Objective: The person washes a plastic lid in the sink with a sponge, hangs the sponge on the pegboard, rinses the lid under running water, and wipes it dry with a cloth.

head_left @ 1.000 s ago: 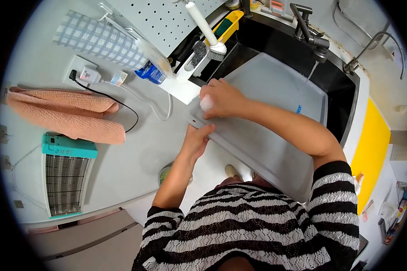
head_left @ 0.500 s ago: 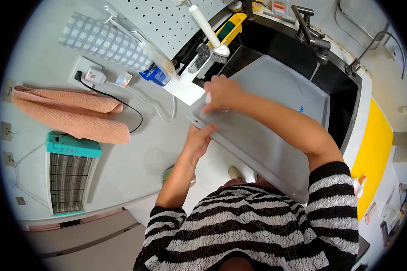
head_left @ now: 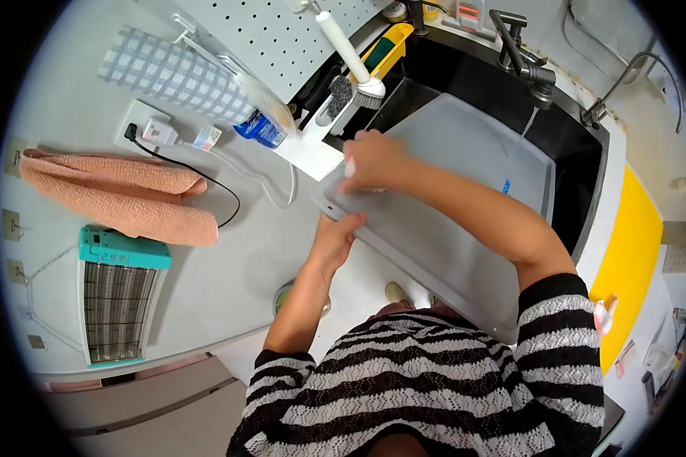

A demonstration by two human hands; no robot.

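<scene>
1. Grey translucent rectangular plastic panel [head_left: 450,145], head view: lies tilted across the black rectangular sink [head_left: 480,59], far part inside the basin, near edge out past the front, above the floor.
2. Left hand [head_left: 335,240]: thumb over the panel's left corner rim, fingers mostly hidden underneath; closed on the edge.
3. Right hand [head_left: 377,161]: on the panel's top face by that same corner, fingers curled nearly closed around a small white wad [head_left: 351,167]. Most of the wad hidden, material unclear.
4. Tight side: right knuckles sit near the white plastic holder [head_left: 322,123] and the white-handled round brush [head_left: 370,93]. Little room there.
5. Far side: dark basin shows between panel rim and back wall; narrower dark strip along the right rim.
6. Dark metal faucet [head_left: 540,80] overhangs the far right part; thin water stream comes down there.
7. Near side: bottom corner is close to the black-and-white striped knit top [head_left: 404,365]. Wedge of floor visible between near edge and torso, wider toward the left hand.
</scene>
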